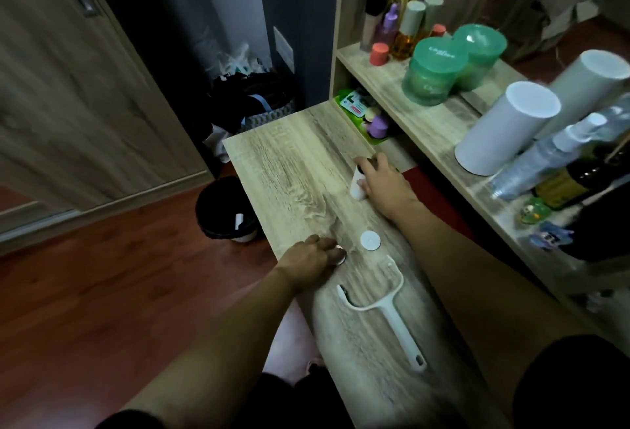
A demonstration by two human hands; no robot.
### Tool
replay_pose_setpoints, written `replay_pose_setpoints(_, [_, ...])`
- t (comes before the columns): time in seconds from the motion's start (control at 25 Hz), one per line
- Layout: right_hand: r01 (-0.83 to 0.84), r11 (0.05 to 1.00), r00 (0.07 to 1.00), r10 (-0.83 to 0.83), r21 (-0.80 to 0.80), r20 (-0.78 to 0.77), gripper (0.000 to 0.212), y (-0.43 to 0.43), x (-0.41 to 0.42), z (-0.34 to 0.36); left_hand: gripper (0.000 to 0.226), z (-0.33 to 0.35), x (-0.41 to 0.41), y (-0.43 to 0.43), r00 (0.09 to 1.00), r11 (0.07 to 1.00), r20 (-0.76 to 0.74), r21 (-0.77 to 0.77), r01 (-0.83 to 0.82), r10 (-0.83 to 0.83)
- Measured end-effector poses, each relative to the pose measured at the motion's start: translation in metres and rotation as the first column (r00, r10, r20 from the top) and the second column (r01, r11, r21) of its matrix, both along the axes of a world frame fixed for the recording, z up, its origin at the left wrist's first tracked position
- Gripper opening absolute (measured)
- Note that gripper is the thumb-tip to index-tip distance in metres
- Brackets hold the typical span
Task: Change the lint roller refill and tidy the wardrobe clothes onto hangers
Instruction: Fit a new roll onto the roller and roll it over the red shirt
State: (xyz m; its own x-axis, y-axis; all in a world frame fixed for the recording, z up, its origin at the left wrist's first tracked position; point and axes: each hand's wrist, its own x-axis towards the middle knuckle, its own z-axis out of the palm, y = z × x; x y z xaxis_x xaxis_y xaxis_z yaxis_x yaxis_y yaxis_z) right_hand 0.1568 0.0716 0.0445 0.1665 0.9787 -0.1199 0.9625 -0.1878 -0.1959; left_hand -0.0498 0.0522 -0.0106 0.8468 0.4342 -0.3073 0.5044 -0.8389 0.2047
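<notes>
An empty white lint roller handle (381, 309) lies on the wooden desk (289, 162), its forked frame toward the far side. A white round end cap (370, 240) lies flat just beyond it. My left hand (312, 260) rests on the desk with its fingertips pinching a second small white cap (341, 258) at the desk surface. Farther away, my right hand (385, 181) grips a white lint roller refill (357, 183) standing upright on the desk.
A black waste bin (226, 212) stands on the floor left of the desk. Green jars (433, 70), bottles and a white cylinder (504, 128) crowd the shelf on the right. A wardrobe door (68, 87) is at left, with bags (255, 101) beyond the desk.
</notes>
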Motion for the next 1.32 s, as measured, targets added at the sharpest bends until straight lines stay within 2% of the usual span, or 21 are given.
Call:
replay_pose_setpoints(0.16, [0.066, 0.998, 0.985, -0.066, -0.008, -0.162, 0.043, -0.008, 0.006, 0.000, 0.040, 0.004, 0.005, -0.009, 0.998, 0.998, 0.018, 0.022, -0.054, 0.054])
replay_pose_setpoints(0.24, [0.175, 0.985, 0.935, -0.164, 0.008, -0.313, 0.041, -0.015, 0.010, 0.008, 0.046, 0.007, 0.006, -0.009, 0.977, 0.977, 0.056, -0.063, -0.205, 0.208])
replay_pose_setpoints(0.28, [0.223, 0.975, 0.902, -0.198, 0.021, -0.383, 0.041, -0.019, 0.012, 0.014, 0.050, 0.011, 0.005, -0.007, 0.935, 0.934, 0.099, -0.145, -0.325, 0.341])
replay_pose_setpoints(0.32, [0.256, 0.966, 0.874, -0.216, 0.033, -0.436, 0.040, -0.022, 0.016, 0.020, 0.051, 0.016, 0.004, -0.004, 0.855, 0.858, 0.157, -0.246, -0.451, 0.495])
replay_pose_setpoints(0.36, [0.282, 0.959, 0.847, -0.229, 0.040, -0.479, 0.038, -0.025, 0.019, 0.026, 0.045, 0.024, 0.004, 0.000, 0.721, 0.743, 0.226, -0.366, -0.560, 0.655])
replay_pose_setpoints(0.4, [0.312, 0.949, 0.810, -0.244, 0.040, -0.534, 0.037, -0.026, 0.022, 0.033, 0.034, 0.036, 0.005, 0.005, 0.539, 0.599, 0.279, -0.506, -0.621, 0.795])
replay_pose_setpoints(0.44, [0.346, 0.938, 0.756, -0.259, 0.031, -0.601, 0.037, -0.028, 0.023, 0.040, 0.022, 0.050, 0.006, 0.008, 0.353, 0.454, 0.290, -0.651, -0.609, 0.890])
replay_pose_setpoints(0.48, [0.381, 0.924, 0.690, -0.270, 0.019, -0.671, 0.036, -0.029, 0.022, 0.046, 0.014, 0.065, 0.009, 0.010, 0.214, 0.357, 0.286, -0.766, -0.534, 0.934])
replay_pose_setpoints(0.52, [0.414, 0.910, 0.621, -0.270, 0.015, -0.736, 0.035, -0.030, 0.020, 0.053, 0.013, 0.081, 0.011, 0.008, 0.145, 0.337, 0.305, -0.825, -0.454, 0.941])
replay_pose_setpoints(0.6, [0.458, 0.889, 0.523, -0.251, 0.019, -0.814, 0.029, -0.033, 0.013, 0.063, 0.023, 0.111, 0.014, 0.000, 0.133, 0.416, 0.396, -0.838, -0.354, 0.909])
replay_pose_setpoints(0.68, [0.446, 0.895, 0.505, -0.243, 0.009, -0.828, 0.028, -0.037, 0.005, 0.067, 0.027, 0.134, 0.017, -0.010, 0.159, 0.515, 0.492, -0.788, -0.338, 0.856])
replay_pose_setpoints(0.76, [0.414, 0.910, 0.512, -0.229, 0.003, -0.828, 0.027, -0.039, -0.002, 0.067, 0.027, 0.145, 0.019, -0.015, 0.167, 0.570, 0.549, -0.746, -0.344, 0.819])
replay_pose_setpoints(1.16, [0.339, 0.940, 0.570, -0.164, 0.048, -0.805, 0.029, -0.038, -0.006, 0.062, 0.038, 0.141, 0.017, -0.007, 0.166, 0.560, 0.544, -0.724, -0.402, 0.822])
replay_pose_setpoints(1.32, [0.347, 0.937, 0.530, -0.160, 0.040, -0.833, 0.042, -0.032, -0.011, 0.070, 0.042, 0.135, 0.016, -0.005, 0.140, 0.577, 0.576, -0.709, -0.405, 0.805])
